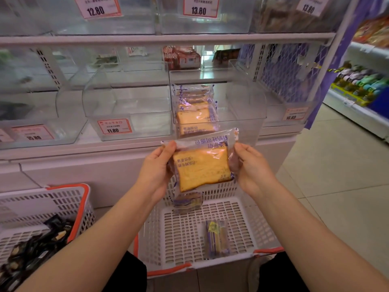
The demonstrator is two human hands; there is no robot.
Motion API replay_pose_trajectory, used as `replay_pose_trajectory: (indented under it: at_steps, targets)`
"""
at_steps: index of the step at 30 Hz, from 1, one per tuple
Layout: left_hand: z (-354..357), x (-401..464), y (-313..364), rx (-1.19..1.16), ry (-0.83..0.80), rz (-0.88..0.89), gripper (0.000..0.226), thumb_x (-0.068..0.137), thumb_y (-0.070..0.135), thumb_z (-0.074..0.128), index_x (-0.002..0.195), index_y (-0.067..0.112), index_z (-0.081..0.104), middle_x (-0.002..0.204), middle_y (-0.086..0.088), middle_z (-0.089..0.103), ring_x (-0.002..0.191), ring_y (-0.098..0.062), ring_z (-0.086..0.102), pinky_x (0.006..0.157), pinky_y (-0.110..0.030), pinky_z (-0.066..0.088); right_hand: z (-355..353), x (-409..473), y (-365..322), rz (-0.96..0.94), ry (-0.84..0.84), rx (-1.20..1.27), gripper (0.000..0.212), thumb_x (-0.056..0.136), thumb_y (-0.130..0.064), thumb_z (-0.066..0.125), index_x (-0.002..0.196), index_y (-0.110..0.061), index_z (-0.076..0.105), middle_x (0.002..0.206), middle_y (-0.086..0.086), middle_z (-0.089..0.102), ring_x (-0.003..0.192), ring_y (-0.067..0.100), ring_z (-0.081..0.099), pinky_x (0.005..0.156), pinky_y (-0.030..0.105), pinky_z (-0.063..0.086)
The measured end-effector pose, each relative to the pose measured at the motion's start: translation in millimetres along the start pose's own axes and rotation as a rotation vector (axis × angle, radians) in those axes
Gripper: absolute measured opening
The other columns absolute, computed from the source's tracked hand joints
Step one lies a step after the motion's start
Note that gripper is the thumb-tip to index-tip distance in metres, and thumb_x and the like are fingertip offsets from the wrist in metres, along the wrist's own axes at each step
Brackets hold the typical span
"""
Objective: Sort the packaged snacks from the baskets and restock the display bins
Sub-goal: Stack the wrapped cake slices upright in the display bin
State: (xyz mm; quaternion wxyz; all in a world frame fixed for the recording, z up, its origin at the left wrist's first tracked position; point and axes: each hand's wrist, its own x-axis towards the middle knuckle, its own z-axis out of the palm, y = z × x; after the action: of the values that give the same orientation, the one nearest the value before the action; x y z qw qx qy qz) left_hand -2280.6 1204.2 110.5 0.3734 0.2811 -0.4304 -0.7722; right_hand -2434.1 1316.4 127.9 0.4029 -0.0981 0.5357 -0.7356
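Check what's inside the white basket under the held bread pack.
In the white basket: one wrapped pack lying on the floor grid, another pack at the back wall. The held bread pack and both hands hide the back edge.

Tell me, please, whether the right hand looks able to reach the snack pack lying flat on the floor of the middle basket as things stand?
Probably not yet: the right hand is pinching the toast packet. The snack pack lies uncovered below, so the path looks free once that hand lets go.

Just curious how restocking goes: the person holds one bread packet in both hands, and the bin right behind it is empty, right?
Not quite. The head view shows both hands, left and right, holding the bread packet, but the bin behind already holds matching packets.
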Motion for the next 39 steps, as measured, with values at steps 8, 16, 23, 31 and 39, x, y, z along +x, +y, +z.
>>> replay_pose_trajectory:
  at_steps: [8, 16, 23, 31, 39]
  targets:
    - [5.2, 21.0, 67.3, 0.734, -0.496, -0.018, 0.043, 0.071, 0.031, 0.075, 0.111, 0.032, 0.059, 0.087, 0.004, 0.073, 0.076, -0.006, 0.067, 0.067, -0.018, 0.053, 19.7, 15.8, -63.1, -0.502, -0.227, -0.654, 0.026, 0.087, -0.010, 0.062, 0.066, -0.026, 0.065, 0.057, -0.014, 0.063, 0.054, -0.003, 0.054, 0.053, 0.011, 0.044]
    - [69.6, 53.9, 105.7, 0.942, -0.338, 0.497, 0.023, 0.076, 0.018, 0.075, 0.084, 0.035, 0.060, 0.069, 0.021, 0.067, 0.066, 0.005, 0.062, 0.061, -0.012, 0.050, 77.1, 30.0, -119.5, -0.885, -0.181, -0.946, 0.014, 0.084, -0.017, 0.066, 0.095, -0.027, 0.065, 0.085, -0.020, 0.060, 0.079, -0.008, 0.052, 0.076, 0.011, 0.039]
    - [84.5, 90.3, 105.6, -0.032, -0.063, 0.137, 0.020, 0.085, 0.001, 0.059, 0.100, 0.013, 0.061, 0.088, -0.003, 0.070, 0.075, -0.016, 0.065, 0.068, -0.036, 0.056, 50.6, 52.2, -102.3, -0.597, 0.190, -0.614, 0.067, 0.080, -0.037, 0.068, 0.137, -0.022, 0.036, 0.127, -0.007, 0.044, 0.116, 0.008, 0.043, 0.097, 0.028, 0.035]
    - [85.2, 111.1, 86.7, -0.039, -0.190, 0.025, 0.017, 0.082, 0.011, 0.062, 0.099, 0.011, 0.060, 0.092, -0.004, 0.069, 0.082, -0.014, 0.066, 0.080, -0.032, 0.056, 37.1, 100.2, -106.8, -0.140, -0.168, -0.297, 0.013, 0.089, -0.014, 0.059, 0.101, -0.017, 0.061, 0.087, -0.003, 0.071, 0.073, 0.009, 0.069, 0.063, 0.025, 0.055]
    - [66.9, 170.5, 104.1, 1.452, -0.184, 0.521, 0.034, 0.092, 0.013, 0.051, 0.127, 0.014, 0.052, 0.117, -0.003, 0.062, 0.104, -0.016, 0.058, 0.089, -0.023, 0.042, 23.7, 131.0, -135.2, -0.210, -0.120, -1.222, 0.033, 0.071, -0.013, 0.079, 0.098, -0.008, 0.060, 0.091, 0.009, 0.064, 0.078, 0.023, 0.059, 0.067, 0.039, 0.049]
